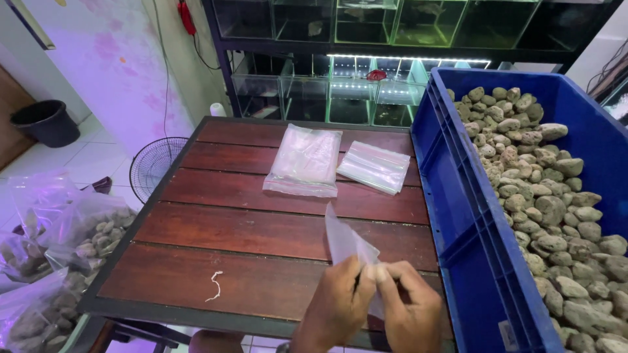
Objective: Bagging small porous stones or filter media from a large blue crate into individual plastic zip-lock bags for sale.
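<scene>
Both hands' fingers (376, 273) pinch a clear plastic bag (350, 245) at its lower edge, bag rising above them.

Blue crate (458, 216) runs off the frame at three and five o'clock. Both hands, left hand (337, 304) and right hand (409, 310), are cut at six, covering the clear bag's (347, 242) lower end. Filled bags (46, 261) at eight o'clock are clipped too.

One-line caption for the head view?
Both hands pinch a clear plastic bag over a wooden table, beside a blue crate of stones.
</scene>
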